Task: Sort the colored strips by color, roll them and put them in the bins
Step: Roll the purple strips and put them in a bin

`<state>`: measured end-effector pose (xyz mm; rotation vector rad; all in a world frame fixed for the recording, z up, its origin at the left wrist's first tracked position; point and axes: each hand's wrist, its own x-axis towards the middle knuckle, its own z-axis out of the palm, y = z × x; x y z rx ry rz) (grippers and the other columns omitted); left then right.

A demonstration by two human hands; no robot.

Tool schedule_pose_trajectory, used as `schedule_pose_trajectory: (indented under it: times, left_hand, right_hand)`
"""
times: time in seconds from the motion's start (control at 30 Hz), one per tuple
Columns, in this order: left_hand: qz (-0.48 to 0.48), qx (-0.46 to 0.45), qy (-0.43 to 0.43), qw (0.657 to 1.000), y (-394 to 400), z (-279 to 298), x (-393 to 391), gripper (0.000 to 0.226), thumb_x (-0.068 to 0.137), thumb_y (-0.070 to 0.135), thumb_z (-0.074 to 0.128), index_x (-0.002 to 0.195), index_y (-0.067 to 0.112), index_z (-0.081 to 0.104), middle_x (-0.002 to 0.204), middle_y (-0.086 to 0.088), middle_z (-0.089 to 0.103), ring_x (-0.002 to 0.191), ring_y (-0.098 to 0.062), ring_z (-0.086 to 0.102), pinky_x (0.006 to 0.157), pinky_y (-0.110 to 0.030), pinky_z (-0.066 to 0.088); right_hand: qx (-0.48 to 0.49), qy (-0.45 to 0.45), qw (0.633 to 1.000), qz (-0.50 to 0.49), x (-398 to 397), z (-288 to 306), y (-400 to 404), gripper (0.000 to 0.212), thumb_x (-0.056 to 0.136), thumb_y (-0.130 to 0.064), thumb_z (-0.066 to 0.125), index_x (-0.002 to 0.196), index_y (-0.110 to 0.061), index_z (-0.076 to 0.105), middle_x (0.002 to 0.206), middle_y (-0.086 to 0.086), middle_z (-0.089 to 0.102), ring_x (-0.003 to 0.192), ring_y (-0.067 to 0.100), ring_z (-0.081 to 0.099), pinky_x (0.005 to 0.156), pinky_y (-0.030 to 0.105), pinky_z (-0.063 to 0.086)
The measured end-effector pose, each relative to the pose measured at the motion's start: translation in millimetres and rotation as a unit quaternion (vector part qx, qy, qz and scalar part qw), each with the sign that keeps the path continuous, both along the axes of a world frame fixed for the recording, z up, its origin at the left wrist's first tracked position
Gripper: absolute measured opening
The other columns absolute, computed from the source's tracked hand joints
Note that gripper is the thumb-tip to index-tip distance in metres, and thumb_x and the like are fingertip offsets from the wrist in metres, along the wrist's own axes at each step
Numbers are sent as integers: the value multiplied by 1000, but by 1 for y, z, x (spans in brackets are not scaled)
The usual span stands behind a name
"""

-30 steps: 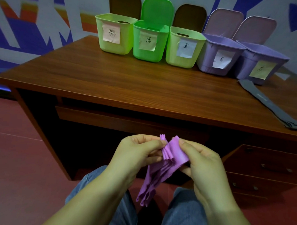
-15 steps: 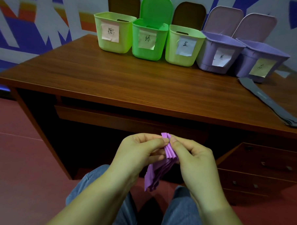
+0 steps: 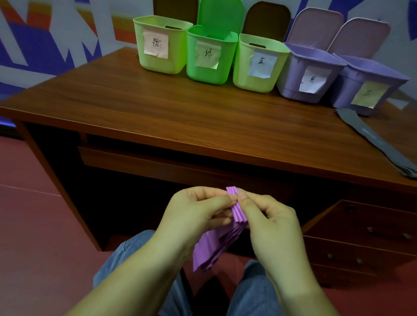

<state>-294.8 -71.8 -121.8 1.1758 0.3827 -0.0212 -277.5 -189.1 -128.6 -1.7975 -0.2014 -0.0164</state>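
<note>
A bundle of thin purple strips (image 3: 234, 208) is held in front of the near edge of the brown wooden counter (image 3: 180, 113), above the person's lap, not touching the counter. The left hand (image 3: 198, 213) pinches the top of the bundle from its left side with curled thumb and fingers, and the right hand (image 3: 269, 222) pinches the same top from the right, so the two thumbs nearly meet over the ribbed upper end; the loose lower part fans out and hangs down between the wrists. How many strips make up the bundle cannot be told. Five open plastic bins stand in a row along the far edge, each with a paper label and a raised lid: a pale green bin (image 3: 162, 44), a bright green bin (image 3: 210, 55), a second pale green bin (image 3: 259, 63), a lilac bin (image 3: 309, 72) and a second lilac bin (image 3: 366, 84). One flat stack of long grey strips (image 3: 380, 146) lies near the right edge, running from the last bin toward the near right corner. The wide middle of the counter shows bare wood between bins and near edge.
</note>
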Motion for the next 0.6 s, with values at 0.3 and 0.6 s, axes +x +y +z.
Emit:
schedule_pose_trajectory:
  times: [0.3,0.6]
  left_hand:
    - [-46,-41,16,998,11,3,-3,13,89,9,57,87,6,70,85,-12,74,66,-11,68,57,-19,55]
    - [-106,77,-17,991,25,13,-5,22,91,12,53,87,16,74,82,2,74,72,-2,65,60,-16,51]
  right_hand:
    - [-10,-8,998,54,3,4,-10,28,70,-23,79,98,-25,75,96,-5,68,93,3,65,84,20,49]
    - [-56,-35,994,89,11,9,-16,31,80,-10,72,97,-36,70,100,-17,72,100,-4,64,95,25,49]
